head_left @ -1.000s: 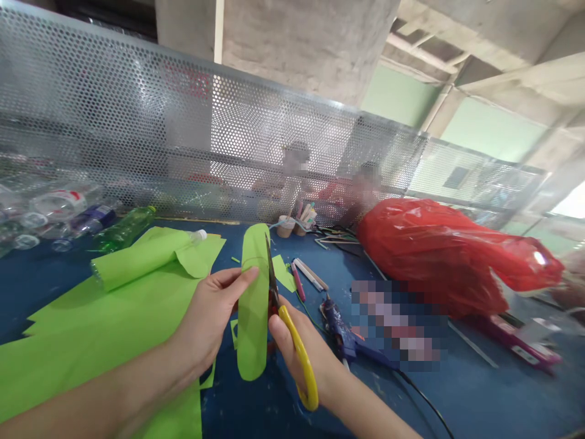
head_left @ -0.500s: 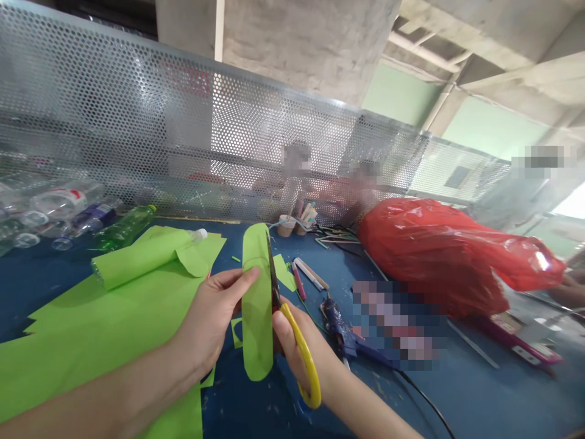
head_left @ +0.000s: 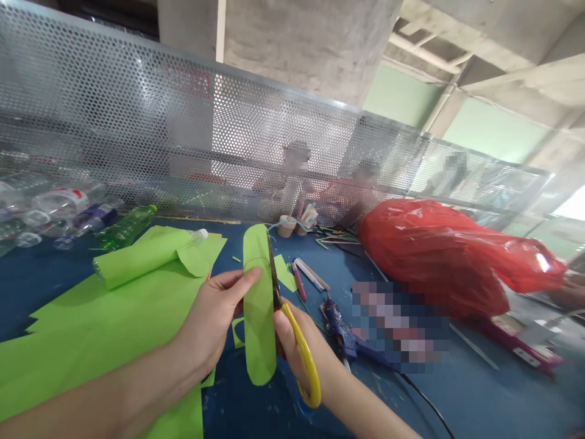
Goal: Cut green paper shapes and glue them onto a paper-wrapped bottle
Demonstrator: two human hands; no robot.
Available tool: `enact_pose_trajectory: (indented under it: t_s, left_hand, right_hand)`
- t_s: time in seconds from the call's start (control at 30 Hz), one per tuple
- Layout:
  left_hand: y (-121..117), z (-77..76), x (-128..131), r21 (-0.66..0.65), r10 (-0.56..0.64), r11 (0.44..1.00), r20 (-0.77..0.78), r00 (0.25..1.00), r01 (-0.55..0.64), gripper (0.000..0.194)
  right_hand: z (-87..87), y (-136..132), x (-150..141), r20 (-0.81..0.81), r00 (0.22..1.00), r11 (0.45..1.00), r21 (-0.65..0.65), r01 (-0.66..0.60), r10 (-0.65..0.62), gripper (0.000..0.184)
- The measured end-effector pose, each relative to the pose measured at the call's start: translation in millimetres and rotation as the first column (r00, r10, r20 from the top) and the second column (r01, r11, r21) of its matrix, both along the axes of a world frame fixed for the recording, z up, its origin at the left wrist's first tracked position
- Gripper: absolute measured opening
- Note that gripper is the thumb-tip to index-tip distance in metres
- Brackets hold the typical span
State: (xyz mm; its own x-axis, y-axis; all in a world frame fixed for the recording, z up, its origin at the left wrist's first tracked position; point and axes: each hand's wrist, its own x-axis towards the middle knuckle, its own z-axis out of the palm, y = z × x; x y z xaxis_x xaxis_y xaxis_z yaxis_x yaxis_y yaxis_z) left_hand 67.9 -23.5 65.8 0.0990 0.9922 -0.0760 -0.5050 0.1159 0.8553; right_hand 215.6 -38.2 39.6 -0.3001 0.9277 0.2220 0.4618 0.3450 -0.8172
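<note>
A long strip of green paper [head_left: 259, 323] with rounded ends stands upright in front of me, pinched between the thumb and fingers of my left hand [head_left: 219, 311]. My right hand [head_left: 304, 341] is closed round the yellow handles of a pair of scissors [head_left: 307, 360]. Their dark blades point up and lie along the strip's right edge. Whether the blades are parted is hard to see. Below my left arm spreads a large green paper sheet [head_left: 114, 329]. On it lies a bottle wrapped in green paper [head_left: 146, 259], its white cap showing.
Several plastic bottles [head_left: 68, 204] lie at the far left, before a perforated metal screen [head_left: 137, 110]. Right of my hands are a pink marker [head_left: 299, 281] and a blue glue gun [head_left: 340, 329] with a black cord. A big red plastic bag [head_left: 429, 250] sits farther right.
The green strip's lower end has shifted slightly down and right. Both hands and the scissors keep nearly the same places.
</note>
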Motion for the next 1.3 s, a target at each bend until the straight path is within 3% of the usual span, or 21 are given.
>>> enact_pose_trajectory:
  t_s: [0.2,1.3]
  left_hand:
    - [2,2.8,-2,-0.014,0.007,1.0,0.011,1.0,-0.007,0.019]
    - [16,-2.6,-13,0.085,0.008,0.996,-0.086,0.996,0.0,0.022]
  right_hand:
    - [5.5,-3,1,-0.082,0.996,0.986,-0.158,-0.044,0.032,0.056]
    - [10.1,0,5,-0.044,0.999,0.981,-0.196,-0.003,-0.005,0.06]
